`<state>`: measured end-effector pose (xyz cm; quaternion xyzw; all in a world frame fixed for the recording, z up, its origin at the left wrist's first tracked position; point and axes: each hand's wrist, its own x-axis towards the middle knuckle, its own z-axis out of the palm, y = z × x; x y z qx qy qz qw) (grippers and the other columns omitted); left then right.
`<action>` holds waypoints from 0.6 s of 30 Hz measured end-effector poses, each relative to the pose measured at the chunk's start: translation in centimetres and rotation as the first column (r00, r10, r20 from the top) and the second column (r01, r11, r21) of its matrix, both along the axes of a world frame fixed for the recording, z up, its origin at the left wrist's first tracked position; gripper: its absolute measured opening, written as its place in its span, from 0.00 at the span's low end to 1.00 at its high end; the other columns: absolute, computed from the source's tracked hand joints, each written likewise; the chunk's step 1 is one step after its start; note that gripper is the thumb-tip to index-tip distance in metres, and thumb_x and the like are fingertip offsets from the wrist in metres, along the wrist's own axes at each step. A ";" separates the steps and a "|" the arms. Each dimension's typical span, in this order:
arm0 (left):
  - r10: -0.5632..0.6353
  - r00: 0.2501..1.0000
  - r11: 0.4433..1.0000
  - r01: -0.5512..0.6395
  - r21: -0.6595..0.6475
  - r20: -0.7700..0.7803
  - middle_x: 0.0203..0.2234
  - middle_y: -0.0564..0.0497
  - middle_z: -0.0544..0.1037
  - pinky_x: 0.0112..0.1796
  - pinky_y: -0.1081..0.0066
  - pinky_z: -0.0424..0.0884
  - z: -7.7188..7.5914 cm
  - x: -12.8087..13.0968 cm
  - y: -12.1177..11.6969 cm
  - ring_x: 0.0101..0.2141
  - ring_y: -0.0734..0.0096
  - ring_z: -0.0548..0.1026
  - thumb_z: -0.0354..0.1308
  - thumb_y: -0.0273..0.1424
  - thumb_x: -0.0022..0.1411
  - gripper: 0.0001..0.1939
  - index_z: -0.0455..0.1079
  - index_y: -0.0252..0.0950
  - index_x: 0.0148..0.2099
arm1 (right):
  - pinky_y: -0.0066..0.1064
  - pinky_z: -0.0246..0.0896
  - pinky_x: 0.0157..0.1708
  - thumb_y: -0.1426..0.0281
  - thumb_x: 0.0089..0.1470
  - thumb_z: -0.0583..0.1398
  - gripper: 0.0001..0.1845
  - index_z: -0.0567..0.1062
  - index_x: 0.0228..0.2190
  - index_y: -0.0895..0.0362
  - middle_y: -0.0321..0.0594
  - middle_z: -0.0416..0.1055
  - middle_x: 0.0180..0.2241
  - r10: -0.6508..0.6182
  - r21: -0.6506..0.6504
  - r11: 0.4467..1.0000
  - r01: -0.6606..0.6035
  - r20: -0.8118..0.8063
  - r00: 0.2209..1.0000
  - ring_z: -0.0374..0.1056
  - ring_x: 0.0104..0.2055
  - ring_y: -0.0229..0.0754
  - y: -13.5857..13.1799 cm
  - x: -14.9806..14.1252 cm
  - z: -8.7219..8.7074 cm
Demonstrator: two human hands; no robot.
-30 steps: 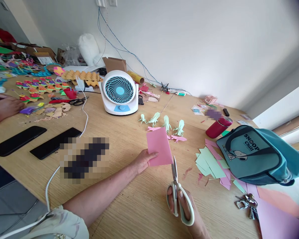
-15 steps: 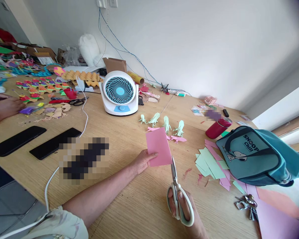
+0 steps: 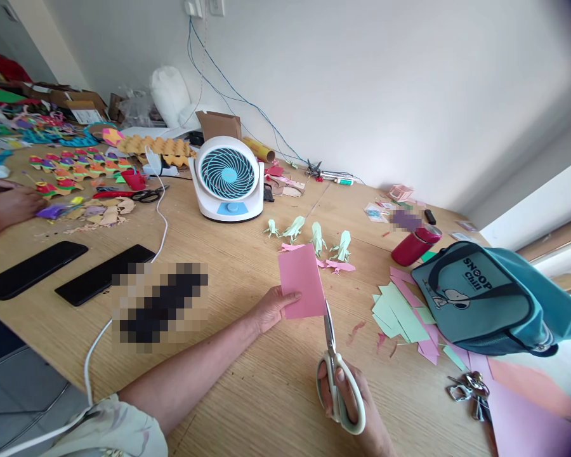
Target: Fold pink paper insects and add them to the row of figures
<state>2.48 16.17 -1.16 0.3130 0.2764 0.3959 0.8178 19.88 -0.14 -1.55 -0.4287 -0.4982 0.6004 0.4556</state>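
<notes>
A pink sheet of paper (image 3: 301,279) is pinched at its lower left edge by my left hand (image 3: 272,310), thumb on top. My right hand (image 3: 349,397) has its fingers through the white handles of a pair of scissors (image 3: 330,333). The blades point up and away from me, their tips at the paper's lower right edge. Beyond the sheet stand several pale green folded paper figures (image 3: 317,237), with a pink folded paper figure (image 3: 341,266) in front of them.
To the right lie green and pink paper pieces (image 3: 406,314), a teal bag (image 3: 485,298), a red bottle (image 3: 416,246) and keys (image 3: 471,390). A white fan (image 3: 229,181) stands at the back. Two dark phones (image 3: 105,273) lie left, near another person's hand (image 3: 16,203).
The scissors and my right hand have shifted slightly left. The sheet's right edge has moved slightly left too. My left hand keeps its grip.
</notes>
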 end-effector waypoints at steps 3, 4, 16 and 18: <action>-0.021 1.000 1.000 0.021 0.012 -0.008 0.42 0.40 0.82 0.51 0.61 0.70 0.3 0.0 -0.2 0.46 0.56 0.79 0.75 0.34 0.44 0.25 0.78 0.30 0.45 | 0.29 0.48 0.20 0.48 0.64 0.49 0.25 0.69 0.36 0.57 0.34 0.65 0.18 0.004 0.002 1.000 -0.004 -0.002 1.000 0.54 0.18 0.34 -0.1 0.0 0.1; -0.028 1.000 0.999 0.029 0.017 -0.012 0.42 0.40 0.82 0.51 0.62 0.70 0.4 0.0 -0.3 0.46 0.56 0.79 0.75 0.33 0.44 0.24 0.78 0.30 0.44 | 0.29 0.49 0.20 0.48 0.64 0.48 0.25 0.69 0.36 0.56 0.34 0.65 0.18 0.000 0.006 1.000 0.000 0.005 1.000 0.54 0.18 0.35 -0.1 0.0 0.2; -0.052 0.998 0.998 0.053 0.041 -0.042 0.39 0.42 0.83 0.48 0.66 0.71 0.5 0.5 -1.5 0.43 0.59 0.79 0.76 0.35 0.43 0.23 0.79 0.30 0.42 | 0.33 0.53 0.27 0.47 0.64 0.47 0.26 0.70 0.40 0.55 0.37 0.68 0.23 -0.081 0.001 0.997 0.081 0.038 0.996 0.58 0.22 0.39 -0.3 -0.5 1.2; -0.051 0.998 0.998 0.053 0.042 -0.041 0.40 0.42 0.83 0.49 0.66 0.71 0.5 0.5 -1.5 0.43 0.60 0.79 0.76 0.35 0.43 0.23 0.79 0.30 0.42 | 0.33 0.52 0.26 0.48 0.64 0.46 0.26 0.70 0.39 0.55 0.37 0.67 0.22 -0.091 0.005 0.996 0.091 0.052 0.994 0.57 0.22 0.38 -0.4 -0.6 1.3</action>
